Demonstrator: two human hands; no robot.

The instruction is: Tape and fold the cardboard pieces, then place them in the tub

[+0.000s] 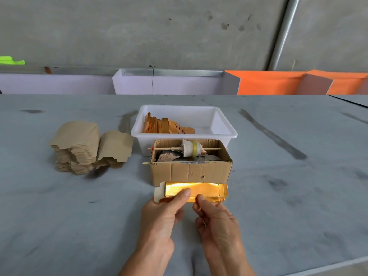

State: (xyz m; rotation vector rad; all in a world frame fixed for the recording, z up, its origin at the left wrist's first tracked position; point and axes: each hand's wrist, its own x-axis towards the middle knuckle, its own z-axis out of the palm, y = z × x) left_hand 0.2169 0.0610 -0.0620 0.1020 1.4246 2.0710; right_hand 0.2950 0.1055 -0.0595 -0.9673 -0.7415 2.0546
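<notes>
A gold-faced cardboard piece (207, 190) is held just above the table in front of the brown box. My left hand (161, 214) pinches its left part with the thumb on the shiny face. My right hand (215, 218) pinches its lower edge near the middle. The white tub (225, 124) stands behind and holds several folded gold pieces (167, 126) leaning in a row at its left. A brown cardboard box (191, 172) in front of the tub carries a tape roll (191, 148) on a wooden stick. A stack of flat brown cardboard pieces (79, 148) lies to the left.
The grey table (288, 196) runs wide on both sides, its near edge at the lower right. White and orange panels (268, 82) stand along the far side below a concrete wall.
</notes>
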